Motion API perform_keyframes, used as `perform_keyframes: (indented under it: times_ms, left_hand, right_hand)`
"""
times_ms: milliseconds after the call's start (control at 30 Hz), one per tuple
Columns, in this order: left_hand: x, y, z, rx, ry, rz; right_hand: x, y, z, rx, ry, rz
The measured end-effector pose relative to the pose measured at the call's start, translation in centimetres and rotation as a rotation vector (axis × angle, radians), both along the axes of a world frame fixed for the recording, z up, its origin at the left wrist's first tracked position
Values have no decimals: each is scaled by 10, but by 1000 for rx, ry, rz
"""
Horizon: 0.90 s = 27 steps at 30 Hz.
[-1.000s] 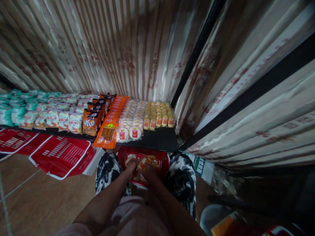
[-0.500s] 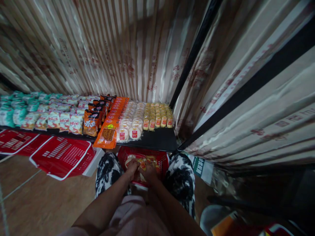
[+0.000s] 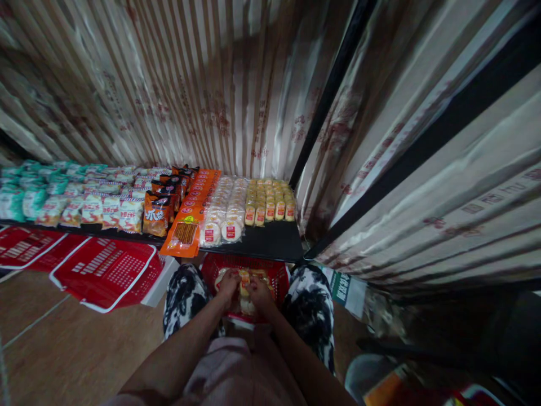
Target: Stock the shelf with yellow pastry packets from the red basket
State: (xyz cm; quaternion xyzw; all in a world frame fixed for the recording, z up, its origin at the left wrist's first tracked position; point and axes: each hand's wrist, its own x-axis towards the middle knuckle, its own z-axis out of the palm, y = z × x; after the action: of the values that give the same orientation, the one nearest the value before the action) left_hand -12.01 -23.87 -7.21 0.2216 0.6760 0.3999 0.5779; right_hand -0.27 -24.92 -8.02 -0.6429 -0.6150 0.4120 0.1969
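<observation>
Between my knees stands a red plastic basket with wrapped pastries in it. My left hand and my right hand are over the basket, fingers closed on either side of a small yellow wrapped cake with a red-and-yellow label. My fingertips hide part of its sides. On the black shelf just beyond, rows of similar yellow wrapped cakes stand at the right end. Beside them lie round white wrapped pastries in clear film.
Further left on the shelf are an orange snack bag, orange-and-black bags, white bags and teal bags. Red baskets lie on the floor below. Black posts and striped sheeting rise behind.
My right hand has shifted slightly right, and the hands are farther apart. The yellow wrapped cake between them now shows more upright. The shelf goods look the same.
</observation>
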Motion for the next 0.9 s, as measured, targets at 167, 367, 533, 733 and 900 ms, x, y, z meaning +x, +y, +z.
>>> perform_keyframes:
  times_ms: [167, 367, 533, 733, 900]
  left_hand:
    - [4, -3, 8, 42, -62, 72]
    - [8, -6, 26, 74, -144, 39]
    - [10, -8, 34, 113, -138, 26]
    - [13, -7, 37, 224, -50, -11]
    - [16, -7, 47, 293, 103, -32]
  right_hand:
    - [4, 1, 1, 6, 153, -50]
    - [9, 1, 4, 35, 179, -65]
    - [12, -1, 9, 43, 270, -99]
    - [16, 1, 21, 76, 279, -93]
    - [19, 3, 32, 112, 210, -119]
